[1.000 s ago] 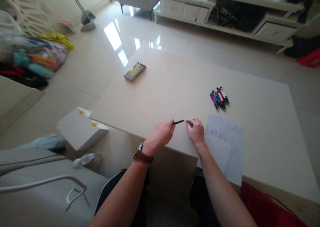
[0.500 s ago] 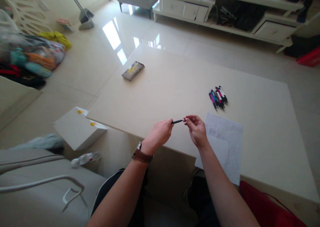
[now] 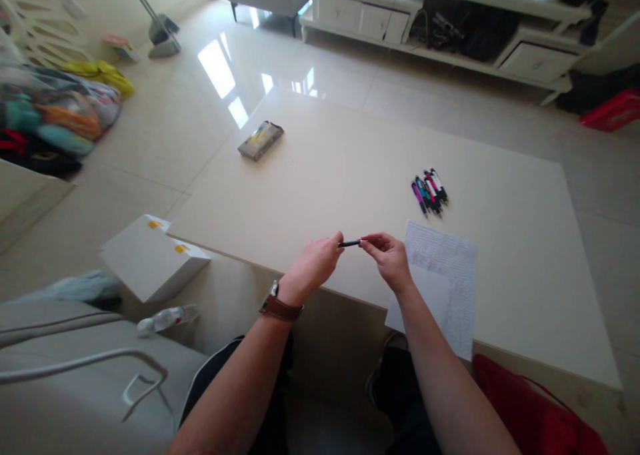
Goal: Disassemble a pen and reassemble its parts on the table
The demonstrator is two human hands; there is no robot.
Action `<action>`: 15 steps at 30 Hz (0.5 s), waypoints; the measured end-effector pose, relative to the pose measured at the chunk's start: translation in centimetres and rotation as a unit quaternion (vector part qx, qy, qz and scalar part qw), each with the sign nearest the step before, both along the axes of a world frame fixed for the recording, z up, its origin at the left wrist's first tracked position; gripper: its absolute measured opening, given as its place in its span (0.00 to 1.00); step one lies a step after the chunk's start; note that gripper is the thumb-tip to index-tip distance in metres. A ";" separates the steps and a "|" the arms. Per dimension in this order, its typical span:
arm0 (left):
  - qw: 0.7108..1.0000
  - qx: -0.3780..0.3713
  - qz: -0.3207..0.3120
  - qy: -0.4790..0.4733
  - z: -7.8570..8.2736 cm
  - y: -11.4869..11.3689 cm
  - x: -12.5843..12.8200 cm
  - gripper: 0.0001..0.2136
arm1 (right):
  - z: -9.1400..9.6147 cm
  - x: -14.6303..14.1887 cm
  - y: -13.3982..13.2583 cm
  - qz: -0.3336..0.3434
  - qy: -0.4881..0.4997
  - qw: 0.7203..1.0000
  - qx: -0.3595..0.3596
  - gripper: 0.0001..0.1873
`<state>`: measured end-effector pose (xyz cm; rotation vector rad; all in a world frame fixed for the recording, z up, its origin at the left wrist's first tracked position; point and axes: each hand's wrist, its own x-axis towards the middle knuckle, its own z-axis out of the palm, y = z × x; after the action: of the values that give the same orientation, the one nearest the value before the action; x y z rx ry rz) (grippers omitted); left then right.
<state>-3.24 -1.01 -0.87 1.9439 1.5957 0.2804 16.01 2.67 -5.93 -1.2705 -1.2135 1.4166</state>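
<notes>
A slim dark pen is held roughly level above the near edge of the table. My left hand, below a brown watch strap, is closed around the pen's left end. At the other end, the thumb and fingers of my right hand pinch the tip; any small part between them is too tiny to make out. Beyond my right hand lies a pile of several pens with purple, blue, red and white barrels. Under my right forearm are sheets of lined, written-on paper.
The pale table bears a small flat grey-and-yellow box at its far left. A white carton and a plastic bottle are left of the table. A red bag sits by its near right edge.
My right fingers have come in to the pen's tip, closing the small gap that was there. The whole view has shifted slightly. My left hand still grips the pen.
</notes>
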 end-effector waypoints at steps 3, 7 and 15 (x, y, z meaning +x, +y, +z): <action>1.000 -0.001 -0.002 -0.025 -0.2 0.1 0.0 0.07 | 0.3 0.6 -0.1 0.005 -0.007 1.000 -0.015 0.17; 0.999 -0.006 -0.007 -0.049 0.2 0.4 0.2 0.05 | 1.1 1.0 -0.5 -0.007 0.012 1.000 -0.019 0.18; 0.998 0.011 -0.027 -0.063 0.7 -0.2 0.8 0.05 | 1.8 1.7 -1.5 -0.025 -0.014 0.999 0.019 0.16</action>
<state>-2.46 -1.22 -0.16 1.9413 1.4635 0.3915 17.70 1.20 -4.09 -1.2900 -1.2146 1.3376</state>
